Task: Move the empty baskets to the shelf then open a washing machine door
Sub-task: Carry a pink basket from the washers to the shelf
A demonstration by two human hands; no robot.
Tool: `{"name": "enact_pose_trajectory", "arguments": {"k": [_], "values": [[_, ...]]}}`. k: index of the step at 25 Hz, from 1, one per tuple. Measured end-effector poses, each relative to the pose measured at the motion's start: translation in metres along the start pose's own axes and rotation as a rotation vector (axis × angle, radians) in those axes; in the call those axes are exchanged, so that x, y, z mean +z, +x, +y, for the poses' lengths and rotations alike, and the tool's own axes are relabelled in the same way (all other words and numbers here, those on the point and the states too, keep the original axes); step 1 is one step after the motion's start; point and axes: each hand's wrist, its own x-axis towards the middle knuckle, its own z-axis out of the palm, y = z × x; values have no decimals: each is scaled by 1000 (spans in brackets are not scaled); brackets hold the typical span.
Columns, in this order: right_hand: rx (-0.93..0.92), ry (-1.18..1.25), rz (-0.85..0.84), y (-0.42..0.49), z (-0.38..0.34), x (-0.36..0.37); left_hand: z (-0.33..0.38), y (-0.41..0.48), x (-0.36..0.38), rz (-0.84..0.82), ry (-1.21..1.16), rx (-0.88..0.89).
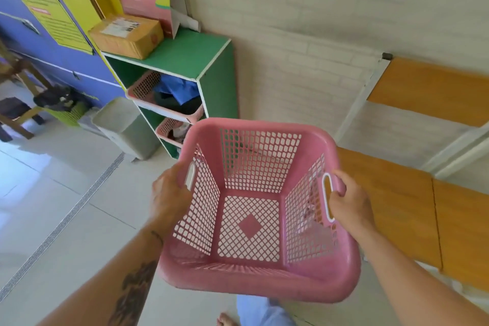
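Observation:
I hold an empty pink plastic basket (251, 225) in front of me, above the floor. My left hand (169, 193) grips its left white-lined handle. My right hand (349, 201) grips the right handle. Ahead and to the left stands a green shelf unit (190, 53). A pink basket (143, 87) with blue and dark clothes sits in its upper compartment. Another pink basket (166, 127) sits in the compartment below, partly hidden behind the one I carry. No washing machine is in view.
A tan parcel (127, 34) and a pink poster board lie on top of the shelf. A grey lidded bin (124, 127) stands on the tiled floor left of it. Orange benches (397, 209) with a white frame line the brick wall at right. A wooden stool is at far left.

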Motion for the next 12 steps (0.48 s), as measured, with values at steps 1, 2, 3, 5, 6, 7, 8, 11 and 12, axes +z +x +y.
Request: {"name": "enact_pose_trajectory", "arguments": {"k": [1,2,3,5,6,7,8,11,12], "values": [[19,-3,10,10,-1,12,-1,22,8,-32,17,42],[39,-10,19,20,0,26,-3,42,17,-49,51,93],[65,-19,26,33,2,42,-6,65,30,-59,101,143],[112,-25,20,53,9,72,-14,98,56,-78,176,221],[142,-21,10,62,14,86,-20,114,70,-94,191,236],[179,-17,7,71,18,99,-26,129,83,-108,200,239],[230,-12,8,82,24,112,-32,145,99,-127,207,237],[338,8,27,107,38,145,-48,179,140,-167,193,269],[364,7,37,116,43,156,-52,190,154,-181,179,283]]}}
